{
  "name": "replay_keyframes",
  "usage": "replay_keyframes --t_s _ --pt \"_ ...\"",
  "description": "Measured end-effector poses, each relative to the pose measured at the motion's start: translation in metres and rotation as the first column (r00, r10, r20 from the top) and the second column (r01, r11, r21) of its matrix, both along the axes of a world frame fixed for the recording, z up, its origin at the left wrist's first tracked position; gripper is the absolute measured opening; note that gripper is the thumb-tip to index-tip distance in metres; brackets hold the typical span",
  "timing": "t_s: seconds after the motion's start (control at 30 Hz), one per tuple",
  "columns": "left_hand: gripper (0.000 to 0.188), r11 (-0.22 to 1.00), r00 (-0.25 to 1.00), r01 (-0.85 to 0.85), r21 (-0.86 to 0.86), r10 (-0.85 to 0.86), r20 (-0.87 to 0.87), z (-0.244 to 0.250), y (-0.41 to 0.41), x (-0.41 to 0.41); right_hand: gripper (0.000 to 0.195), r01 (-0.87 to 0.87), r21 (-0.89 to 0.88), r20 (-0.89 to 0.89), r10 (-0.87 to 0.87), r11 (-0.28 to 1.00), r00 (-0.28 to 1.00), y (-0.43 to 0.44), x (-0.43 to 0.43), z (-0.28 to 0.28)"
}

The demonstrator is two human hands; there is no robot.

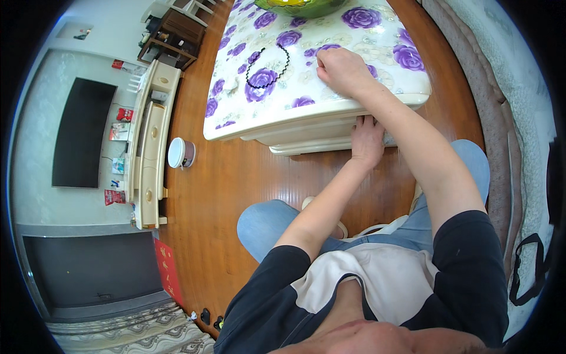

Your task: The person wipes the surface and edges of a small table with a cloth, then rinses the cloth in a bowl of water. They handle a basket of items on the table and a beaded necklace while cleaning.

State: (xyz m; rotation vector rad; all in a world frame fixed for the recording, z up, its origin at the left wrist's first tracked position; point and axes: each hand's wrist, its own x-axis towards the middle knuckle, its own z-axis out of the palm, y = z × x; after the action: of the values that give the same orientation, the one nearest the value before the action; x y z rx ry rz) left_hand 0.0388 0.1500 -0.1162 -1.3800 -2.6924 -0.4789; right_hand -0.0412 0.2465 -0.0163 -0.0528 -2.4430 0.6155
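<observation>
My right hand [342,72] rests on the coffee table [318,86], whose glossy white top has purple roses. Its fingers are curled in, and nothing shows between them. Below the table's near edge, my left hand [369,140] reaches to the cream side panel [314,130]. The fingertips of that hand are partly hidden under the rim, so whether they grip anything cannot be told. To the left of my right hand, a black wavy headband [286,66] lies on the tabletop, apart from both hands.
A green bowl [305,8] stands at the table's far end. On the wood floor [221,186] to the left is a lidded white tub [177,152], near a cream TV cabinet [148,146]. A sofa [491,101] runs along the right. My knees flank the space before the table.
</observation>
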Motion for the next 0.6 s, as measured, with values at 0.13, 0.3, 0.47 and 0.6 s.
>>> replay_keyframes --t_s 0.13,0.3,0.47,0.6 --pt "0.064 0.997 0.993 -0.001 -0.079 -0.008 -0.117 -0.01 -0.02 -0.018 0.011 -0.01 -0.023 0.048 0.012 1.0 0.999 0.0 0.0 0.002" --pt "0.058 0.954 0.957 -0.288 0.085 0.29 -0.008 -0.011 -0.072 -0.05 0.013 -0.007 -0.027 0.071 0.009 1.0 0.997 0.0 0.001 0.004" --pt "0.063 0.873 0.892 -0.447 0.194 0.452 0.022 -0.001 -0.108 -0.089 0.013 0.001 0.048 0.046 -0.003 0.999 0.999 0.001 0.001 0.002" --pt "0.057 0.877 0.877 -0.459 0.143 0.473 -0.088 -0.014 -0.098 -0.096 0.014 0.001 0.079 0.004 -0.001 0.997 1.0 -0.005 -0.001 -0.001"
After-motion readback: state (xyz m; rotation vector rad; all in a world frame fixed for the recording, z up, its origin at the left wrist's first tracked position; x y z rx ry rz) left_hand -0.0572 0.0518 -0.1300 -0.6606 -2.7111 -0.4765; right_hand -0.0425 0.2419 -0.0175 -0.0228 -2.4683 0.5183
